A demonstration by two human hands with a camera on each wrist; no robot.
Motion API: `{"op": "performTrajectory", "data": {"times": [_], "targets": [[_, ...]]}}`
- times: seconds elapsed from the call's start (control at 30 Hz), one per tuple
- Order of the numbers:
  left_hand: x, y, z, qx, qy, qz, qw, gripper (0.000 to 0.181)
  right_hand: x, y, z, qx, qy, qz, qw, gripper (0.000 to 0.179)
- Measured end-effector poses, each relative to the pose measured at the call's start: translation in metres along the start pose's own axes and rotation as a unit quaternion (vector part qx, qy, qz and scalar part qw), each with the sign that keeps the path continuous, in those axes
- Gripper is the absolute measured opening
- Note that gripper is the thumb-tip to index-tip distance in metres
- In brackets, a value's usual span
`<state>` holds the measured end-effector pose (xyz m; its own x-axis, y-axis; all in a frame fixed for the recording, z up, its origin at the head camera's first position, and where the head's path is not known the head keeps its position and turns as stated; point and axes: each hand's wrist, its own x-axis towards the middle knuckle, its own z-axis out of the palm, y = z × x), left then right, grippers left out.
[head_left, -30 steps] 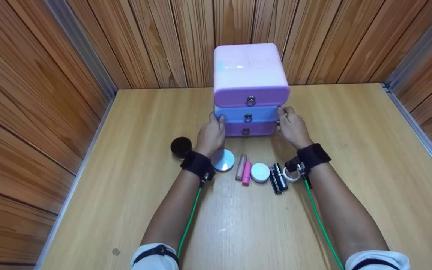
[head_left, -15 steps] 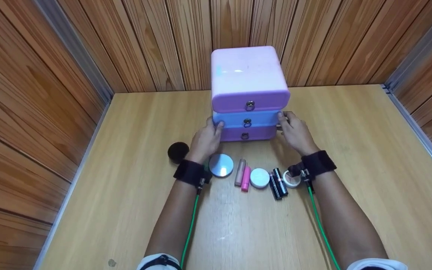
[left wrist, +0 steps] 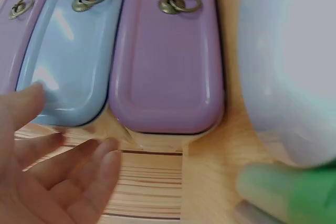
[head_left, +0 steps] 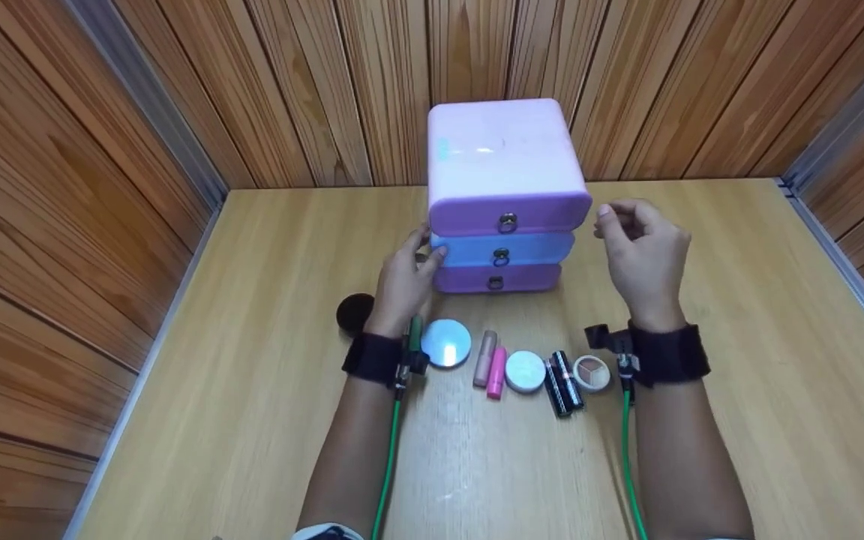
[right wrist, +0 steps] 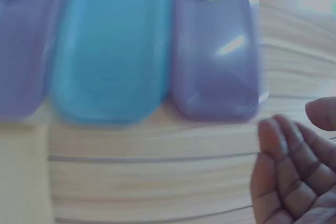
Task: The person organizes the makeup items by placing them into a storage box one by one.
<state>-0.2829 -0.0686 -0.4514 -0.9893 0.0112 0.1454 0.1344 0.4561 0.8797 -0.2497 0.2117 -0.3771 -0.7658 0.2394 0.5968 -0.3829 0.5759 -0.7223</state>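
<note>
A three-drawer box [head_left: 507, 150] with a pink top stands against the back wall, its purple, blue [left wrist: 79, 40] and purple [left wrist: 165, 61] drawer fronts closed. Each front carries a small metal ring pull [head_left: 501, 256]. My left hand [head_left: 402, 289] is at the box's left side, thumb by the edge of the blue front, the other fingers loosely bent beside it. On the right, my right hand [head_left: 646, 262] is raised apart from the box, fingers relaxed and holding nothing; in the right wrist view its fingers [right wrist: 289, 177] stand near the top purple drawer's corner.
In front of the box lie a round shiny compact [head_left: 446, 343], a mauve tube [head_left: 485, 359], a pink tube [head_left: 496, 373], a white jar [head_left: 525, 372], two black tubes [head_left: 565, 384] and a round palette [head_left: 592, 373]. A black disc [head_left: 355, 313] and a green item [head_left: 415, 333] are near my left wrist.
My right hand has left the box's right side and moved right and up. The left hand stays at the left side, its fingers looser. The view has shifted slightly.
</note>
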Motion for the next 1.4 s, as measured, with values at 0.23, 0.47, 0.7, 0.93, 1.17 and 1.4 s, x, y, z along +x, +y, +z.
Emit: {"op": "performTrajectory", "data": {"times": [0.23, 0.47, 0.7, 0.93, 1.17, 1.4], "targets": [[0.0, -0.002, 0.006, -0.031, 0.028, 0.046, 0.998, 0.052, -0.015, -0.015, 0.034, 0.021, -0.035, -0.117, 0.9923, 0.009], [0.002, -0.003, 0.016, -0.024, 0.044, 0.041, 0.9979, 0.052, -0.019, -0.012, 0.056, -0.035, -0.101, -0.173, 0.9791, 0.014], [0.004, 0.0, 0.02, -0.043, 0.043, 0.039, 0.9973, 0.056, -0.023, -0.01, 0.052, -0.095, -0.165, -0.148, 0.9705, 0.025], [-0.002, -0.008, 0.013, -0.032, 0.045, 0.027, 0.9981, 0.055, -0.033, -0.007, 0.055, -0.118, -0.245, -0.123, 0.9545, 0.044], [-0.005, -0.008, 0.019, -0.02, 0.044, 0.027, 0.9984, 0.053, -0.038, -0.001, 0.055, -0.123, -0.247, -0.12, 0.9535, 0.045], [-0.005, -0.008, 0.019, -0.02, 0.05, 0.039, 0.9978, 0.052, -0.039, -0.007, 0.054, -0.106, -0.256, -0.092, 0.9563, 0.037]]}}
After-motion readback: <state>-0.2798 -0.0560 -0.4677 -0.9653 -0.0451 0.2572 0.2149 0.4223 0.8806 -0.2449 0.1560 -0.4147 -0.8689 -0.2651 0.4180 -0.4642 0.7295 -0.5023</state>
